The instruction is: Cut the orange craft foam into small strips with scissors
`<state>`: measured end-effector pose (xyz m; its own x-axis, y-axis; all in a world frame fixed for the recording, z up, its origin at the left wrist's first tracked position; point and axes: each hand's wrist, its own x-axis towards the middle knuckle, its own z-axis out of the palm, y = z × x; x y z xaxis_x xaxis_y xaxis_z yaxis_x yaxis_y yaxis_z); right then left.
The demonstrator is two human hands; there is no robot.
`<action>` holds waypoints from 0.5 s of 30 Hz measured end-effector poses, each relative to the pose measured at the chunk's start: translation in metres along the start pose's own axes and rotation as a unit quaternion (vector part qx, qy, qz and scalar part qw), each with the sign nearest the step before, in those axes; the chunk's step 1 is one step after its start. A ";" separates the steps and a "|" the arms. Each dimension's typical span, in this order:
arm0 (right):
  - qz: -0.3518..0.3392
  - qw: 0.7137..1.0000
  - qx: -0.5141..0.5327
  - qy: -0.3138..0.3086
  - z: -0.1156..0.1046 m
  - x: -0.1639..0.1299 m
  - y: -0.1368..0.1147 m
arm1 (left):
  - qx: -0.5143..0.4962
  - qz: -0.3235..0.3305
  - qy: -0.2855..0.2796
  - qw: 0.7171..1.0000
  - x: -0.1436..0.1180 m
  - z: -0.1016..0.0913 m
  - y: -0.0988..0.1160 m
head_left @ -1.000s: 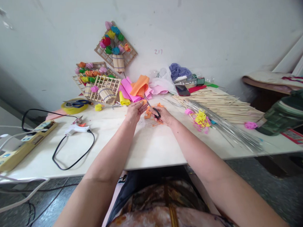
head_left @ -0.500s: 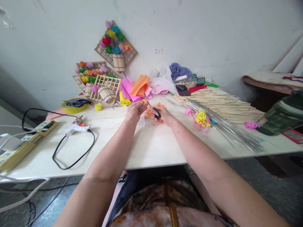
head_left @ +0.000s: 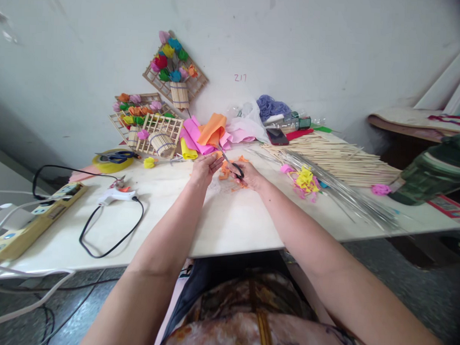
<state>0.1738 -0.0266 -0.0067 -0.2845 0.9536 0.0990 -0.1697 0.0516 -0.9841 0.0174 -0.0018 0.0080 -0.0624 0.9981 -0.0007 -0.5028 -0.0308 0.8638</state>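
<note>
**Orange paper cut at mid-table**

A glue gun [head_left: 116,194] is seen lying at the left. The left hand [head_left: 204,167] is closed on a scrap of orange paper [head_left: 225,169], and black-handled scissors [head_left: 232,165] are gripped by the right hand [head_left: 250,176]. A fingertip could be nicked, since the blades are worked close beside the holding fingers. "Z17" [head_left: 240,77] is written on the wall.

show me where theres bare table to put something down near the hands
Bare white tabletop lies between the forearms, toward the near edge. Another free patch sits between the black glue-gun cord and the left hand. Crowded: the coloured felt sheets behind the hands, and the bamboo skewer pile.
</note>
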 end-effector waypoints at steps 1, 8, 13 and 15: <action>-0.005 1.000 0.001 -0.003 0.000 0.001 0.001 | 0.000 0.000 0.000 1.000 0.000 0.000 0.000; -0.011 1.000 -0.024 -0.007 -0.002 0.002 0.003 | 0.006 0.000 0.009 1.000 0.000 -0.001 0.001; -0.005 1.000 -0.022 -0.008 -0.002 0.002 0.003 | 0.005 -0.006 0.014 1.000 0.001 -0.002 0.002; -0.002 1.000 -0.024 -0.005 -0.002 0.002 0.003 | 0.007 -0.007 0.014 1.000 0.001 -0.002 0.002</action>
<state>0.1748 -0.0239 -0.0095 -0.2927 0.9506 0.1037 -0.1257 0.0693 -0.9896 0.0145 -0.0010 0.0088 -0.0794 0.9965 -0.0272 -0.4924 -0.0155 0.8702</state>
